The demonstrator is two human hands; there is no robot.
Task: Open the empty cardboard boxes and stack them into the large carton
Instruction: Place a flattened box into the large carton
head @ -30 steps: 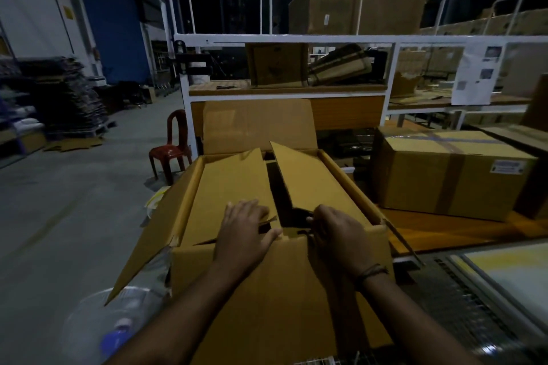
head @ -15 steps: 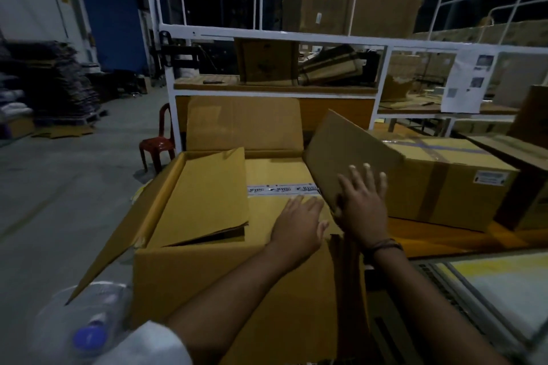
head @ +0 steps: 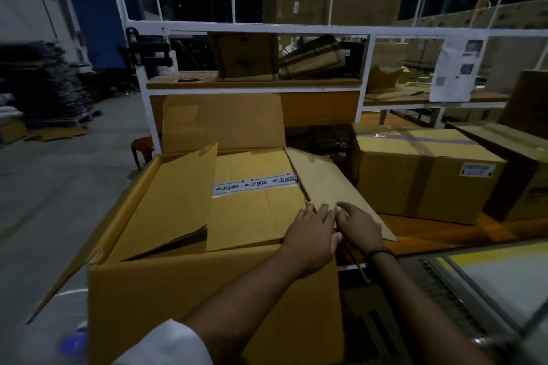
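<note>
Tape [head: 255,184] (printed "BEARDO") across box [head: 252,213] beside hands [head: 335,228].

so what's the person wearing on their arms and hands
Both hands are bare, no gloves. The left hand has a bare forearm, with a white sleeve pushed up near the elbow. The right hand has a dark braided band at the wrist; something metallic glints further up that arm, too blurred to identify.
</note>
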